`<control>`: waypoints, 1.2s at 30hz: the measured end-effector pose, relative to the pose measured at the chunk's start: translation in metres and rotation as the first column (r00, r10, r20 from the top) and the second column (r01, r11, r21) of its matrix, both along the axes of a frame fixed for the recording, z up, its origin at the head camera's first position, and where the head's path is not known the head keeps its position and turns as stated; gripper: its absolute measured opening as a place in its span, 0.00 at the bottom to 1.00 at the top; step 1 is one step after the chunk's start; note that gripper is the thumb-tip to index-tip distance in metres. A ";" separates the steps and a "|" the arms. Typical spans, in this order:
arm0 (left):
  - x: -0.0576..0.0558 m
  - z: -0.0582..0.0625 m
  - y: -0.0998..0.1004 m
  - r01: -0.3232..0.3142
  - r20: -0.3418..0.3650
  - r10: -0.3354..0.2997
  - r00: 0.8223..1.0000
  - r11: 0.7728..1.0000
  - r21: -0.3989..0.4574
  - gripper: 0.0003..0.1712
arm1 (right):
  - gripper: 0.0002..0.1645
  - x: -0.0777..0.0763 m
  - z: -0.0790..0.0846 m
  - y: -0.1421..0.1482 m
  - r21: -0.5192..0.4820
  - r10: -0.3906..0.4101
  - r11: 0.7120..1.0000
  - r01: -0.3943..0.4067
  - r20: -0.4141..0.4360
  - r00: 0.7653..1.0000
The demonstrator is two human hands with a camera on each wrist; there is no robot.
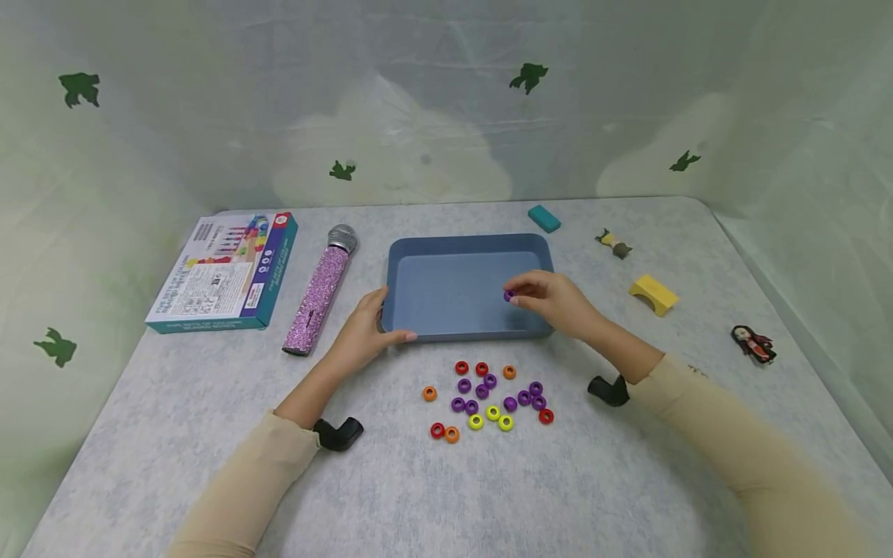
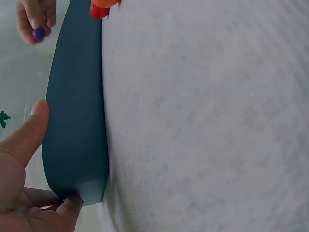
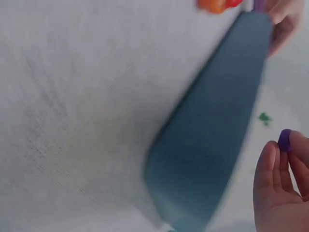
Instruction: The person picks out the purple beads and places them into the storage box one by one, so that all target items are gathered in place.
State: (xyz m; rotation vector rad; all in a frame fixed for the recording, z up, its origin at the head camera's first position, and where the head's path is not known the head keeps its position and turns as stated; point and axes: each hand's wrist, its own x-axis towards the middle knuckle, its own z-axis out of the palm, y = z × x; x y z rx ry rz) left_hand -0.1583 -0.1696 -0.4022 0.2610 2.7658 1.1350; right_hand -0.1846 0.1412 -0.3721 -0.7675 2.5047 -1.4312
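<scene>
A blue-grey tray (image 1: 453, 287) lies flat on the table, with no beads visible inside it. My left hand (image 1: 359, 333) holds its near left corner, the thumb along the front side and the fingers at the left side. Over the tray's right part, my right hand (image 1: 554, 302) pinches a purple bead (image 3: 285, 139) between thumb and fingertips. Several loose beads in purple, red, orange and yellow lie in front of the tray, among them a purple bead (image 1: 510, 404), a red bead (image 1: 546, 416), an orange bead (image 1: 429, 394) and a yellow bead (image 1: 505, 422).
Left of the tray are a glittery pink microphone (image 1: 321, 294) and a flat printed box (image 1: 223, 271). A teal block (image 1: 544, 218) lies behind it. To the right are a small figure (image 1: 614, 243), a yellow arch block (image 1: 653, 294) and a small doll (image 1: 753, 344).
</scene>
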 end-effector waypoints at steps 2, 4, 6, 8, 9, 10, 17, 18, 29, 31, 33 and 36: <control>0.000 0.000 0.001 0.002 0.003 -0.002 1.000 1.000 -0.001 0.59 | 0.15 -0.010 -0.007 -0.003 0.034 -0.028 0.999 0.028 0.016 0.999; 0.000 0.001 0.001 0.003 0.004 -0.003 1.000 1.000 -0.001 0.59 | 0.15 -0.018 -0.014 -0.006 0.070 -0.050 0.996 0.048 0.026 0.998; 0.000 0.001 0.001 0.002 0.004 -0.002 1.000 1.000 -0.002 0.58 | 0.15 -0.024 -0.021 -0.008 0.099 -0.072 0.993 0.068 0.037 0.997; 0.000 0.001 0.002 0.003 0.002 -0.003 1.000 1.000 -0.002 0.58 | 0.14 -0.028 -0.027 -0.011 0.124 -0.085 0.989 0.078 0.051 0.995; 0.000 0.002 0.002 0.003 0.001 -0.003 1.000 1.000 -0.002 0.58 | 0.13 -0.030 -0.029 -0.012 0.141 -0.089 0.987 0.080 0.055 0.995; 0.000 0.002 0.002 0.004 0.001 -0.004 1.000 1.000 -0.002 0.58 | 0.13 -0.031 -0.031 -0.013 0.157 -0.090 0.984 0.079 0.061 0.994; 0.001 0.002 0.002 0.007 0.011 -0.007 1.000 1.000 0.012 0.57 | 0.11 -0.032 -0.036 -0.018 0.241 -0.088 0.968 0.068 0.074 0.993; 0.001 0.002 0.002 0.006 0.013 -0.006 1.000 1.000 0.014 0.57 | 0.11 -0.032 -0.036 -0.018 0.246 -0.089 0.967 0.067 0.076 0.993; 0.000 0.002 0.002 0.006 0.013 -0.007 1.000 1.000 0.013 0.57 | 0.19 -0.008 -0.021 -0.021 0.080 0.012 0.997 -0.008 -0.043 0.999; 0.000 0.001 0.002 0.009 0.006 -0.009 1.000 1.000 0.016 0.57 | 0.20 0.004 -0.017 -0.021 0.012 0.070 0.998 -0.069 -0.077 0.995; 0.000 0.001 0.002 0.008 0.001 -0.008 1.000 1.000 0.017 0.56 | 0.20 0.018 -0.014 -0.021 -0.039 0.125 0.991 -0.129 -0.093 0.988; 0.000 0.001 0.002 0.009 -0.002 -0.009 1.000 1.000 0.024 0.56 | 0.18 0.039 -0.010 -0.021 -0.081 0.196 0.976 -0.201 -0.061 0.979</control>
